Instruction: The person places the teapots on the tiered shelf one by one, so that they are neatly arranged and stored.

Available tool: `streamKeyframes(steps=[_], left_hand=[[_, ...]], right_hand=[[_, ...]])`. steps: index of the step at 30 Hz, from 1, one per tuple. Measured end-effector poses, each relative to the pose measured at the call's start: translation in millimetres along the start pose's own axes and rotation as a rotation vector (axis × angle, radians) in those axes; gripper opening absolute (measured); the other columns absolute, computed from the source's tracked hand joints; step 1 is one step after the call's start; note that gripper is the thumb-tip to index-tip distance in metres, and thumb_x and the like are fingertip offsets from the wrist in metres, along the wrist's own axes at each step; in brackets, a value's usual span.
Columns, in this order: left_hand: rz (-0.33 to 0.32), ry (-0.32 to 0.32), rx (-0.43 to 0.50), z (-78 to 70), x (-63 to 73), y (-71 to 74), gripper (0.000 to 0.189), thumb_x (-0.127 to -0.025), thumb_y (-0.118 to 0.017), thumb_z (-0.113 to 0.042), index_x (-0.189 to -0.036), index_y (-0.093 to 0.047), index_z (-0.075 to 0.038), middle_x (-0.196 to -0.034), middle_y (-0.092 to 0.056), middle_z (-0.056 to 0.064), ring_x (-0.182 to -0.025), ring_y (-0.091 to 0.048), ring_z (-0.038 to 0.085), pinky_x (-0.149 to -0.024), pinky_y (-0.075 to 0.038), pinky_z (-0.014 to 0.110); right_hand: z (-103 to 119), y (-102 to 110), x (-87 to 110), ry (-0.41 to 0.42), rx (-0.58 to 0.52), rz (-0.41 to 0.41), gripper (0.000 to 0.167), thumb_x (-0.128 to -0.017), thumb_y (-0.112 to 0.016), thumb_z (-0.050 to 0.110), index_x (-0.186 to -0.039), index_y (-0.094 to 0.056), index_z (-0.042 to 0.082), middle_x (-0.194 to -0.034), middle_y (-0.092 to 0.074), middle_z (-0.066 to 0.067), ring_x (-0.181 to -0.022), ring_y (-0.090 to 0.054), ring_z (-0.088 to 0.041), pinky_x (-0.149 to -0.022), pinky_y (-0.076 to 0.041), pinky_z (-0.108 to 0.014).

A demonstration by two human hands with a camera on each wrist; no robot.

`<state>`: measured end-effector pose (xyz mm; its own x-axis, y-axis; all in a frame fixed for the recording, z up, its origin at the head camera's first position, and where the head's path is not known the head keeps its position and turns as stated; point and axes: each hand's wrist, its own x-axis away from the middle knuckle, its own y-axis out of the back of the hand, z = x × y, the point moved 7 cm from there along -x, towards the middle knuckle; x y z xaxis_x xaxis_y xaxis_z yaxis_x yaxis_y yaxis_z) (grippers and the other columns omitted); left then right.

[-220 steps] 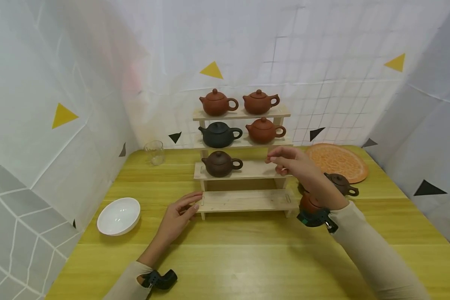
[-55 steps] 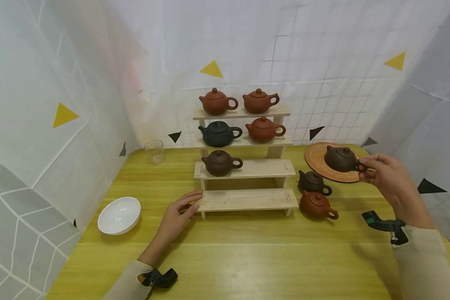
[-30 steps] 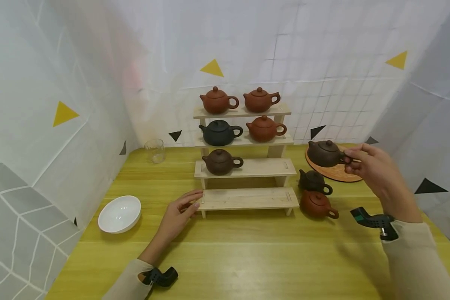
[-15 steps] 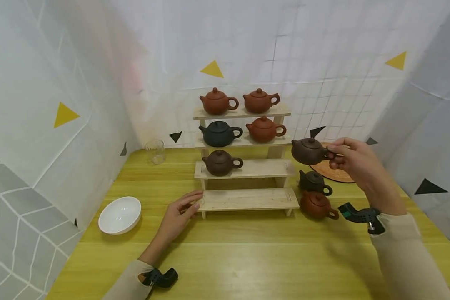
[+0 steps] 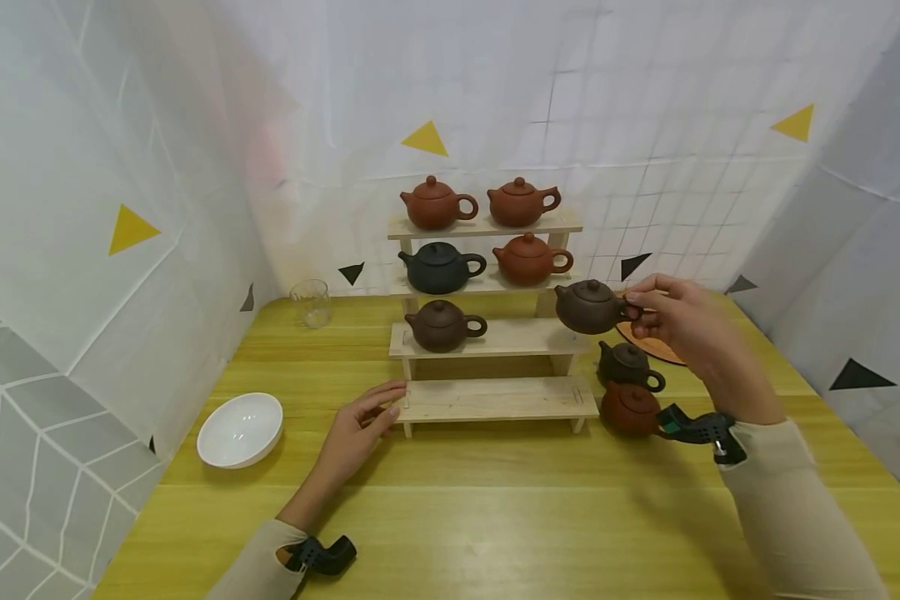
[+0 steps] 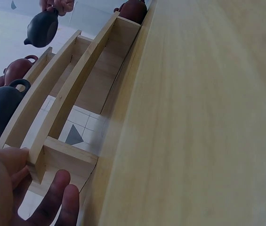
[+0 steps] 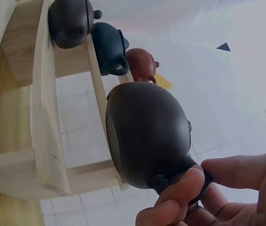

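Observation:
My right hand [image 5: 682,321] pinches the loop handle of a dark brown teapot [image 5: 588,308] and carries it upright in the air, spout to the left. It overlaps the right end of the third shelf down of a wooden display stand [image 5: 495,400]. From the right wrist view, the teapot's dark underside [image 7: 147,136] shows, with thumb and fingers at the handle. My left hand [image 5: 356,429] holds the left end of the lowest board, its thumb and index finger at the board's corners; the other fingers [image 6: 52,197] hang loosely beside the stand's leg. Another brown teapot [image 5: 440,326] sits left on the third shelf.
Red-brown teapots [image 5: 432,204] and a dark green one [image 5: 441,268] fill the upper shelves. Right of the stand, a brown teapot [image 5: 624,365] and a red one [image 5: 628,410] sit close together before an orange round mat [image 5: 660,348]. A white bowl [image 5: 240,431] and glass cup [image 5: 312,303] stand left.
The right hand, bare at first beside the third shelf, then held a brown teapot over the round mat and has brought it leftward to the stand. The left hand has stayed put.

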<state>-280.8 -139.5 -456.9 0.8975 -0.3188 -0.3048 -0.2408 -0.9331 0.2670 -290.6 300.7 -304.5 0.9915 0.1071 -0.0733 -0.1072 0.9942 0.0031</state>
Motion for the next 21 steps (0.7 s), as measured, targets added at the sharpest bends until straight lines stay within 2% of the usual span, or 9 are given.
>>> streamKeyframes(steps=[4,7,9,14,21], left_hand=[[0.006,0.002,0.008,-15.9,1.3,-0.7,0.033,-0.106,-0.06,-0.002,-0.138,-0.065,0.003,-0.15,-0.054,0.017,-0.103,-0.066,0.032,-0.077,-0.058,0.057],[0.009,-0.017,0.014,-28.7,2.9,-1.4,0.033,-0.106,-0.06,0.0,-0.137,-0.064,0.006,-0.148,-0.055,0.021,-0.102,-0.067,0.031,-0.077,-0.059,0.054],[0.009,-0.023,0.008,-23.3,2.4,-0.9,0.033,-0.106,-0.061,-0.005,-0.138,-0.066,0.002,-0.148,-0.056,0.016,-0.102,-0.067,0.029,-0.076,-0.06,0.05],[0.006,-0.02,0.0,0.9,-0.6,0.9,0.032,-0.107,-0.063,-0.016,-0.138,-0.069,-0.01,-0.148,-0.058,0.003,-0.103,-0.067,0.026,-0.076,-0.061,0.043],[0.007,-0.011,-0.007,1.0,0.2,0.7,0.032,-0.107,-0.063,-0.018,-0.138,-0.069,-0.012,-0.148,-0.057,0.002,-0.101,-0.068,0.025,-0.076,-0.061,0.042]], right_hand=[[-4,-8,-2.0,-0.021,0.033,0.015,0.021,-0.108,-0.06,0.02,-0.108,-0.058,-0.001,-0.094,-0.058,-0.009,-0.071,-0.059,-0.017,-0.064,-0.055,-0.026],[-8,-15,-4.5,-0.031,0.053,0.032,0.026,-0.109,-0.058,0.022,-0.112,-0.055,-0.004,-0.096,-0.058,-0.01,-0.07,-0.057,-0.017,-0.064,-0.055,-0.027],[-11,-19,-6.8,-0.037,0.075,0.043,0.028,-0.111,-0.055,0.022,-0.114,-0.052,-0.006,-0.095,-0.058,-0.01,-0.07,-0.057,-0.017,-0.064,-0.055,-0.027],[-16,-28,-13.3,-0.034,0.155,0.065,0.028,-0.113,-0.049,0.019,-0.117,-0.049,-0.009,-0.095,-0.059,-0.01,-0.071,-0.059,-0.016,-0.066,-0.055,-0.027],[-21,-38,-22.9,-0.001,0.184,0.086,0.026,-0.113,-0.047,0.016,-0.115,-0.049,-0.01,-0.095,-0.058,-0.013,-0.07,-0.06,-0.018,-0.065,-0.054,-0.029]])
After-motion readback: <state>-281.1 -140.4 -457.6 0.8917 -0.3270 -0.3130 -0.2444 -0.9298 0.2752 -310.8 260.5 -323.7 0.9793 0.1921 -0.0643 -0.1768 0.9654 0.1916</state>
